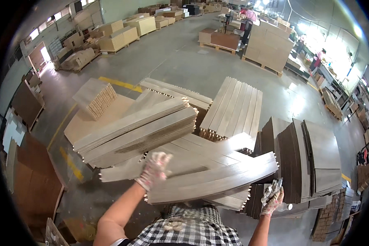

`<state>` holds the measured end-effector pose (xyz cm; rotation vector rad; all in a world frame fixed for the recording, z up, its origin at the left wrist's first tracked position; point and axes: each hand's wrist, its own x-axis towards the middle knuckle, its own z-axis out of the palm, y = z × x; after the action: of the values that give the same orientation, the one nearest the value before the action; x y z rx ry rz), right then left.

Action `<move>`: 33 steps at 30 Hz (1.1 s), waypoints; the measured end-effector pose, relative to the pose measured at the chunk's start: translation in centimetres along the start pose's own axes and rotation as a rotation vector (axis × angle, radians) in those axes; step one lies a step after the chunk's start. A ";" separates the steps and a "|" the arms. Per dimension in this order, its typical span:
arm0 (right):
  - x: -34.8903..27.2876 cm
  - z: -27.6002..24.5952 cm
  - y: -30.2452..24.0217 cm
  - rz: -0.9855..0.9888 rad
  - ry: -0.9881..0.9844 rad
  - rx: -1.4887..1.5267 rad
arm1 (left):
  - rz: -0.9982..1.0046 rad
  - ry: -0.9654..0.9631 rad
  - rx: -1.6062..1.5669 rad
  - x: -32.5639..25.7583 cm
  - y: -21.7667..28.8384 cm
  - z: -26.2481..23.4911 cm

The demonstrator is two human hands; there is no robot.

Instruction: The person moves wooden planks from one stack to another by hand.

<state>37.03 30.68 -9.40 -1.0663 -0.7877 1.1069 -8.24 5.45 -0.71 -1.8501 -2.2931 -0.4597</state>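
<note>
Smeared by motion, my left hand (155, 169) in a patterned work glove is over the left end of a grey wood-grain board (213, 176) in front of me. Whether its fingers hold anything cannot be made out. My right hand (273, 201), gloved too, is closed round a silver metal hand tool (271, 191) off the board's right end. Small pale pegs stick out of the board ends. More grey boards (192, 149) lie crosswise beneath. Beyond my left hand rests a slanting stack of long boards (139, 127).
A stack of boards (233, 107) stands ahead, and tall dark-edged panels (321, 151) are on the right. A shorter stack (95, 98) sits far left on a brown sheet (80, 125). Brown panels (35, 180) stand at left. Loaded pallets (268, 47) and people (316, 60) are farther off.
</note>
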 end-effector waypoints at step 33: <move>-12.0 10.1 -1.3 -0.221 -0.813 -0.788 | 0.103 -0.203 -0.195 -7.0 8.9 5.0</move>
<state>24.82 21.78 -4.82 -1.1002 -2.0587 1.0463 2.34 2.31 -6.36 -2.1888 -2.3363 -0.5195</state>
